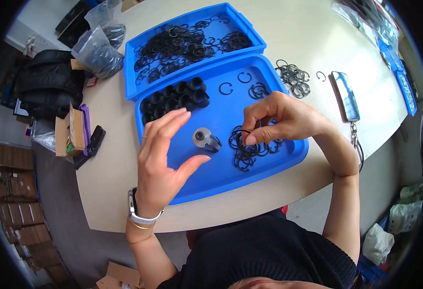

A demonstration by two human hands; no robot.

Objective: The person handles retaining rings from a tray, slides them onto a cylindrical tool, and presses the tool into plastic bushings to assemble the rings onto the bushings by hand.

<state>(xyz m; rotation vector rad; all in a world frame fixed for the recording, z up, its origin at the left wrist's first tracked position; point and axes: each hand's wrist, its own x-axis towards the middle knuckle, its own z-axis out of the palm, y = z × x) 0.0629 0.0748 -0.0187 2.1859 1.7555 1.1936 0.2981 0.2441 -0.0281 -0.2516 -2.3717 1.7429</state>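
My left hand [161, 156] is open over the near left part of the blue tray [206, 180], thumb and fingers apart with nothing between them. To the right of it, a small grey round part [202, 137] with a dark centre and a black clip-like piece at its side rests on the tray. My right hand [279, 118] pinches a black snap ring [240, 133] between thumb and fingers. Beneath that hand lies a loose pile of black snap rings [245, 156]. Several black cylindrical caps [182, 89] stand grouped at the tray's back left.
Behind is a second blue tray [130, 72] heaped with rings. More rings [293, 79] and a phone [347, 96] lie on the table to the right. A plastic bag [96, 53], a cardboard box [69, 132] and a black backpack [47, 84] are at left.
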